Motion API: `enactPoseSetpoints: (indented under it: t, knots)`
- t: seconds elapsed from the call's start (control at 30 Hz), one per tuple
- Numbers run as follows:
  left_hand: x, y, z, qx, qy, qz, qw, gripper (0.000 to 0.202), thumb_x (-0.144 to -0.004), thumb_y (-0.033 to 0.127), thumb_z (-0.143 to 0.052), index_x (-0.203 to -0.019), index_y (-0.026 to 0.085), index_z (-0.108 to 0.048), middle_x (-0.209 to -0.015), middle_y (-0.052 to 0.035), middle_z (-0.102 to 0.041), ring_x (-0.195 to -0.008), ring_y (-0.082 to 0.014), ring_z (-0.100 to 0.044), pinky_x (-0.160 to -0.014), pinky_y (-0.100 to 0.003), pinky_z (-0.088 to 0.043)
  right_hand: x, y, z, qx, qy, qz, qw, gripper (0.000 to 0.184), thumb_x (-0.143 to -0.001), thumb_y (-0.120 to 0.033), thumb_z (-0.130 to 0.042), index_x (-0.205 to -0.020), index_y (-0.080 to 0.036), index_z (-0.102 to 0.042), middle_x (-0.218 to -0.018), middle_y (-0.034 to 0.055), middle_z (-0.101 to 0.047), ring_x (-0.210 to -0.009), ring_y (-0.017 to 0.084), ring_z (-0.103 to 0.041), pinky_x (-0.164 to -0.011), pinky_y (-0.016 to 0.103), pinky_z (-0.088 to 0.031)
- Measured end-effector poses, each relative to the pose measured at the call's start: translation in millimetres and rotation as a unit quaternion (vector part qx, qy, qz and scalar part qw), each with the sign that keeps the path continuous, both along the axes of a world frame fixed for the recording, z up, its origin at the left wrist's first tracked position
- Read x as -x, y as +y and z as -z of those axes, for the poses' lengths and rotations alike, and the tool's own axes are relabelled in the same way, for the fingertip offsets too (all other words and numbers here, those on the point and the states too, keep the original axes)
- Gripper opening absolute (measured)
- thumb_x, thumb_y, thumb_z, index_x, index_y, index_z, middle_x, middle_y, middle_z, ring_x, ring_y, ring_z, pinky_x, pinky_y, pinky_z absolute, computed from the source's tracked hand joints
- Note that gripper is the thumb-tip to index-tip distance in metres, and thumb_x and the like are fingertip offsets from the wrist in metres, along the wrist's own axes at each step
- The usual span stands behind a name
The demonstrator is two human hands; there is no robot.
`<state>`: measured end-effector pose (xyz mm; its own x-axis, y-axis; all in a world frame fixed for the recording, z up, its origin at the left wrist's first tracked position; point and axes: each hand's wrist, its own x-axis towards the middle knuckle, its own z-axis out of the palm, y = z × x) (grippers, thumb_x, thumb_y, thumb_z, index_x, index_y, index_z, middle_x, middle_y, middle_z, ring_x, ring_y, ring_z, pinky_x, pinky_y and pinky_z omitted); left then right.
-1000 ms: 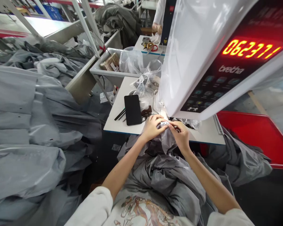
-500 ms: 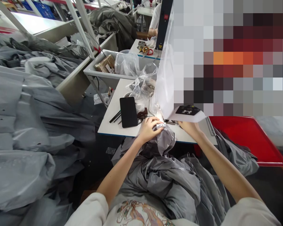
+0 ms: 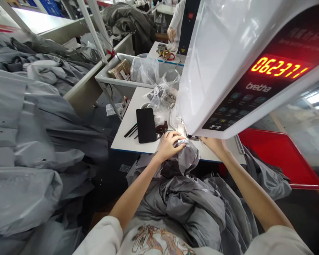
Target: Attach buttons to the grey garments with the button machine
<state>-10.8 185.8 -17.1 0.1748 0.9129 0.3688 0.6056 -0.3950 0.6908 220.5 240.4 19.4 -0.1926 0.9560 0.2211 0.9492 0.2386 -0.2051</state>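
My left hand [image 3: 171,145] is closed on a bunched edge of grey fabric [image 3: 190,157] at the front of the white table, just below the lit working point of a white machine [image 3: 202,106]. The rest of the fabric hangs down and piles over my lap. My right hand [image 3: 215,146] reaches under the machine head, its fingertips beside a small dark metal strip [image 3: 193,137]. The head hides most of its fingers, so I cannot see whether they hold anything. A black phone [image 3: 146,125] lies left of my left hand.
Dark pens [image 3: 130,130] and a brown piece with eyelets [image 3: 162,126] lie near the phone. Behind are clear plastic bags [image 3: 162,94] and a grey trough [image 3: 101,76]. Grey fabric heaps [image 3: 37,141] fill the left; a red tray [image 3: 271,152] stands right. A co-worker's hand [image 3: 171,34] shows beyond.
The co-worker's hand at the back has shifted and shows more plainly. My view has moved very slightly. Both my hands stay in nearly the same place, the left still on the fabric.
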Motion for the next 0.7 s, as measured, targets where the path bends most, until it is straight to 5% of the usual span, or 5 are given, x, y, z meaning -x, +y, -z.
enactPoseSetpoints:
  t: [0.23, 0.4, 0.7]
  knots:
    - [0, -1, -1.6, 0.007, 0.013, -0.004, 1.0, 0.024, -0.083, 0.038, -0.065, -0.104, 0.028, -0.069, -0.095, -0.0045, -0.056, -0.099, -0.0213, -0.05, -0.089, -0.034, -0.043, -18, -12, -5.1, 0.044, 0.192, 0.006, 0.98, 0.019, -0.072, -0.031, -0.061, -0.082, -0.017, -0.069, -0.076, 0.0066, -0.07, -0.078, 0.025, -0.064, -0.07, 0.033, -0.05]
    - [-1, -1, -2.0, 0.014, 0.014, -0.005, 1.0, 0.024, -0.083, 0.038, -0.065, -0.105, 0.028, -0.069, -0.098, -0.0044, -0.057, -0.1, -0.0214, -0.05, -0.091, -0.034, -0.042, 1, -36, -16.7, 0.133, 0.407, 0.003, 0.904, 0.023, -0.072, -0.036, -0.064, -0.083, -0.016, -0.068, -0.082, 0.006, -0.07, -0.081, 0.022, -0.065, -0.07, 0.03, -0.051]
    - [0, -1, -4.2, 0.011, 0.022, 0.007, 1.0, 0.025, -0.084, 0.038, -0.064, -0.106, 0.028, -0.068, -0.103, -0.0034, -0.06, -0.102, -0.0208, -0.05, -0.092, -0.033, -0.042, 53, -46, -18.4, 0.196, 0.396, -0.087, 0.893, 0.03, -0.078, -0.044, -0.06, -0.078, -0.015, -0.067, -0.07, 0.0025, -0.065, -0.063, 0.015, -0.057, -0.059, 0.026, -0.045]
